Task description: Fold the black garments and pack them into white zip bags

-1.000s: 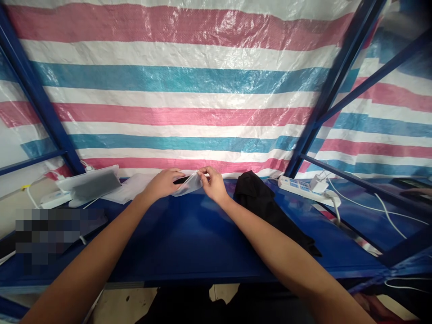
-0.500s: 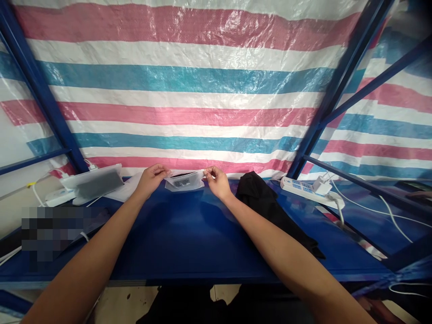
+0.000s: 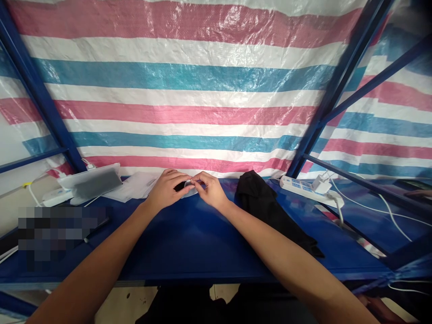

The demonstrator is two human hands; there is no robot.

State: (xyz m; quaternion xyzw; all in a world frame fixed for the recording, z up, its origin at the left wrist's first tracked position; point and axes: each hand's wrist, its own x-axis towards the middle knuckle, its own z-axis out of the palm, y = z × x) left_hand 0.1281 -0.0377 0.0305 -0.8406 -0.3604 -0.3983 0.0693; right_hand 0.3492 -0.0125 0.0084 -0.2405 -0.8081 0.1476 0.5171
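Close together near the back of the blue tabletop (image 3: 189,247), both hands are on a small clear plastic bag (image 3: 189,192). My left hand (image 3: 165,189) curves around the bag's left side, thumb and fingers gripping it. At the bag's upper edge, my right hand (image 3: 212,192) pinches with thumb and fingertips, right against the left hand's fingers. Most of the bag is covered by the hands; something dark shows between the left thumb and fingers.
Black folded cloth (image 3: 258,198) lies right of the hands, with a white power strip (image 3: 303,189) and chargers beyond it. Clear plastic sheets or bags (image 3: 135,186) and a grey-white tablet-like panel (image 3: 96,182) are on the left. Blue posts and a striped tarp (image 3: 189,117) stand behind.
The hands were apart, holding the bag stretched by its two upper corners. Both have come together, the left moving right, and the bag is now mostly hidden between them.
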